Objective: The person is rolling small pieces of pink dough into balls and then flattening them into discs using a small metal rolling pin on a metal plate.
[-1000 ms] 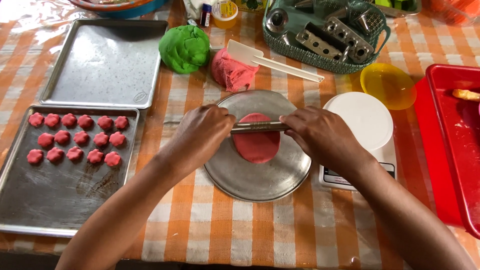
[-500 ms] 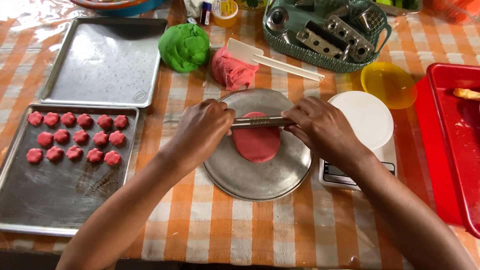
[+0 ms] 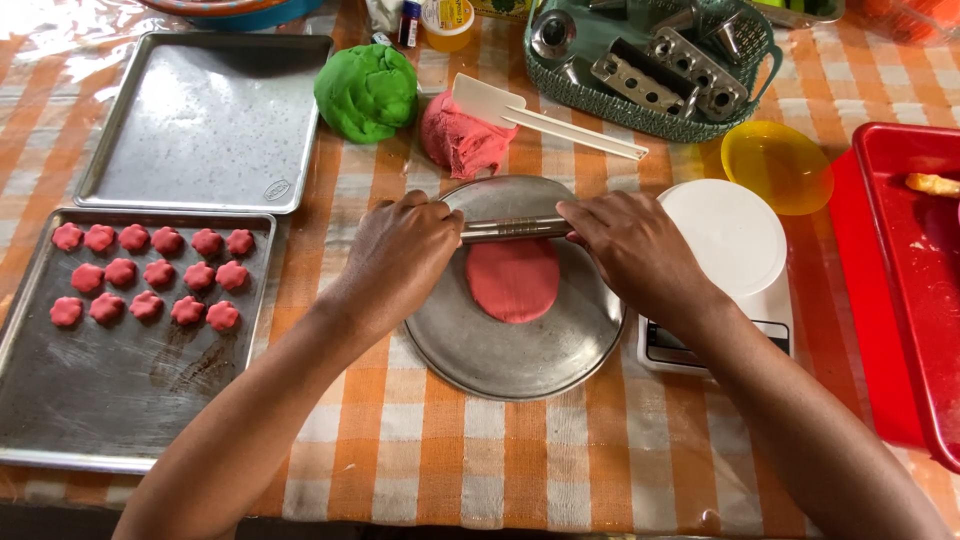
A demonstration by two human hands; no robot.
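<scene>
While my left hand (image 3: 400, 258) and right hand (image 3: 635, 255) press flat, fingers curled over the ends of a metal rolling pin (image 3: 512, 229), the pink dough disc (image 3: 513, 279) lies between them on the round metal plate (image 3: 520, 360). Past my fingertips sit a pink dough lump (image 3: 455, 140), white scraper (image 3: 540, 115) and green dough (image 3: 367, 92). A kitchen scale (image 3: 730, 250) crowds my right wrist; a tray of pink cookies (image 3: 120, 370) lies left.

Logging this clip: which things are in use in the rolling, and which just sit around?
In use: left hand, right hand, metal rolling pin, flat pink dough, round metal plate.

Lying about: green dough, empty tray, yellow bowl, scale.
</scene>
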